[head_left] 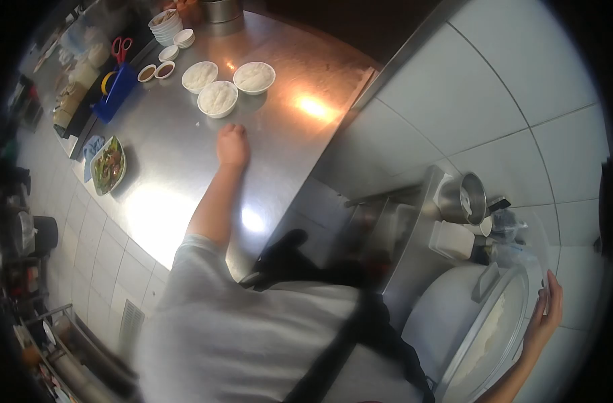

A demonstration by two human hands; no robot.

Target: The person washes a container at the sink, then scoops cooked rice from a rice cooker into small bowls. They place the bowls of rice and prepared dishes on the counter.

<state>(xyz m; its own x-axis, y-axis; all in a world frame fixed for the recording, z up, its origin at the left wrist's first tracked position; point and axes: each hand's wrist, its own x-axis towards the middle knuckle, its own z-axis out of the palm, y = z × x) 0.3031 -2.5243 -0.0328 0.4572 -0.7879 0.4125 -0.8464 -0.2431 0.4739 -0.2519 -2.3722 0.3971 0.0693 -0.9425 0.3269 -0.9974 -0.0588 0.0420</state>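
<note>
My left hand (232,144) is closed in a fist on the steel table, with nothing visible in it. Just beyond it stand three white bowls heaped with white rice, the nearest rice bowl (218,99) a little ahead of the knuckles. On the far right my right hand (547,314) grips the edge of a clear lid (543,245), which is hard to make out against the tiles. That lid is raised beside a large, round white rice container (447,312), open with white rice (489,329) inside.
On the steel table (279,164) are a dish of greens (109,166), sauce cups (164,70), stacked bowls (165,23) and a blue holder (115,93) with red-handled scissors (122,48). A metal pot (463,198) and white tub (452,240) stand beside the rice container, near the tiled wall (494,114).
</note>
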